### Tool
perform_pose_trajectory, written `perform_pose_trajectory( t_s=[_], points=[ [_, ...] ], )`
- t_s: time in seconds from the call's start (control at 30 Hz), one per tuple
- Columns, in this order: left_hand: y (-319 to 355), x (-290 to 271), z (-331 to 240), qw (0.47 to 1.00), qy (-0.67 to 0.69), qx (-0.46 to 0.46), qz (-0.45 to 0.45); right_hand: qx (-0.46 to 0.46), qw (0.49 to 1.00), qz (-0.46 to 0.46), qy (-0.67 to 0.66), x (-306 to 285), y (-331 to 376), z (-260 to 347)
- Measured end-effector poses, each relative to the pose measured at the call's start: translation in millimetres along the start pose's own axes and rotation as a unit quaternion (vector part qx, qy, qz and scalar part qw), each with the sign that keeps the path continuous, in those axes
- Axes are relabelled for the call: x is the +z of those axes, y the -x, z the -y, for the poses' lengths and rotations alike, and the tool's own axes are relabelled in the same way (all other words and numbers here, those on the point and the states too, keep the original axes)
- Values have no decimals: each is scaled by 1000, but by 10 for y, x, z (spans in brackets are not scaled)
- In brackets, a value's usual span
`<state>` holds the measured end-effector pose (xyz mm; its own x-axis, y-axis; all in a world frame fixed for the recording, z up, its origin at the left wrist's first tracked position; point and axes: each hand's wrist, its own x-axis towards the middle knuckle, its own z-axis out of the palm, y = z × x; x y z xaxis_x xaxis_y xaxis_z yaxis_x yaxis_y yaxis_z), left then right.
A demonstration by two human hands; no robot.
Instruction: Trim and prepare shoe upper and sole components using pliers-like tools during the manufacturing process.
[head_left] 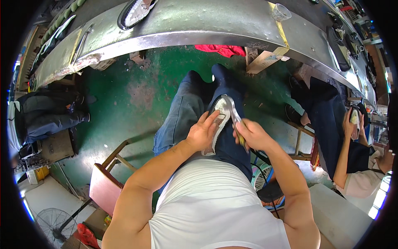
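Note:
Across my thigh lies a shoe upper on its last (222, 108), bottom side up, with a white inner face and a dark toe rim. My left hand (200, 134) is closed on its side, fingertips lying on the white bottom. Closed round the handles of metal lasting pincers (231, 107) is my right hand (253, 133). The pincers' head rests against the shoe near the toe. Whether the jaws grip the edge cannot be made out. The heel end is partly covered by my left hand.
Ahead runs a metal-topped bench (199, 23) bearing a shoe (137, 14) and a clear plastic cup (281, 12). A red cloth (222, 50) lies under it. A co-worker's hands (348, 124) hold a shoe at right. A pink-seated chair (105, 189) stands at left.

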<state>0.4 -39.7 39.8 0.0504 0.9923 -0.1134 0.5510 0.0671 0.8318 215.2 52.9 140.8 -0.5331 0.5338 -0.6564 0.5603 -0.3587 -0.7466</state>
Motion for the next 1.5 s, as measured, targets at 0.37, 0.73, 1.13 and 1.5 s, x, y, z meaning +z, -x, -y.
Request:
perform_pose_trajectory(
  t_s=[0.37,0.73,1.13,1.5],
  points=[
    [56,-69,-55,999,-22,9,34,7,972,-4,234,-11,-315,105],
    [116,156,29,986,135,-99,-5,-141,918,-66,366,289,-44,-277],
    [323,-137,123,951,206,-88,214,-158,921,-72,350,458,197,-292],
    [-565,-305,312,835,486,-225,123,-35,993,-102,-39,294,139,-1041]
  ],
)
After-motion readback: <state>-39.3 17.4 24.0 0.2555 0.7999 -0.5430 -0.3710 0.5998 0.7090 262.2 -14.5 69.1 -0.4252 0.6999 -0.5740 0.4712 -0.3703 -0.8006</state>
